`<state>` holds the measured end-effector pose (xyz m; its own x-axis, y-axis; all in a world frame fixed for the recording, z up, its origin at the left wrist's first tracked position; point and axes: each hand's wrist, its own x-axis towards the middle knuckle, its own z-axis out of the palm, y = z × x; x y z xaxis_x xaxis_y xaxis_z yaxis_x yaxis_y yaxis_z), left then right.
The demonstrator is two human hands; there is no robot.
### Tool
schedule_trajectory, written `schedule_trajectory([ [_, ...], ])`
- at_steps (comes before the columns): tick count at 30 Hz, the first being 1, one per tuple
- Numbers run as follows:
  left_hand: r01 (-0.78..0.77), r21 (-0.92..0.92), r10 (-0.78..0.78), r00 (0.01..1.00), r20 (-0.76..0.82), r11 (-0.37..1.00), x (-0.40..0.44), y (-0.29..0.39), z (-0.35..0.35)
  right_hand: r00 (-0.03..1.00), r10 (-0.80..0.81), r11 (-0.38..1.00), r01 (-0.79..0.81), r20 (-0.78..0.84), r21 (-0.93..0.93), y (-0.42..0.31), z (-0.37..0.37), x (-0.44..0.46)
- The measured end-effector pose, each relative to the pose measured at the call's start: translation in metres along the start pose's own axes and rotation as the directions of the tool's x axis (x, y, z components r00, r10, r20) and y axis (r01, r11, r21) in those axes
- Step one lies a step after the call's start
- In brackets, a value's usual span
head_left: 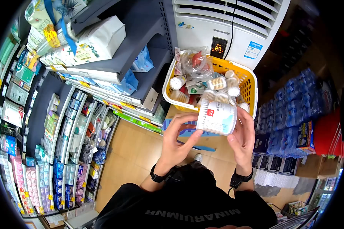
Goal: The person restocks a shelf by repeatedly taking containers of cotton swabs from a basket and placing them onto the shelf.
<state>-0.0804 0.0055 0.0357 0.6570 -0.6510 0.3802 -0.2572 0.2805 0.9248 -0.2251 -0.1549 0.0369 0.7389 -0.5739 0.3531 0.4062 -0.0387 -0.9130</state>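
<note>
A round, clear tub of cotton swabs with a white and blue label and a small red mark is held tilted between both hands. My left hand grips its left side, thumb on the lower edge. On the right side my right hand has its fingers wrapped round the tub. Just beyond the hands stands a yellow basket with a white rim, holding several more swab tubs and some clear plastic bags.
Behind the basket is a white appliance with a lit display. Dark shelves with packaged goods fill the left. Shrink-wrapped blue bottles are stacked at the right. A tiled floor lies below.
</note>
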Motion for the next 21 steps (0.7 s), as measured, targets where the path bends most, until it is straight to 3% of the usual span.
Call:
schedule_trajectory([
  [21, 0.005, -0.069, 0.001, 0.996, 0.086, 0.998, -0.066, 0.024, -0.167, 0.982, -0.111, 0.972, 0.075, -0.153, -0.225, 0.009, 0.190, -0.069],
])
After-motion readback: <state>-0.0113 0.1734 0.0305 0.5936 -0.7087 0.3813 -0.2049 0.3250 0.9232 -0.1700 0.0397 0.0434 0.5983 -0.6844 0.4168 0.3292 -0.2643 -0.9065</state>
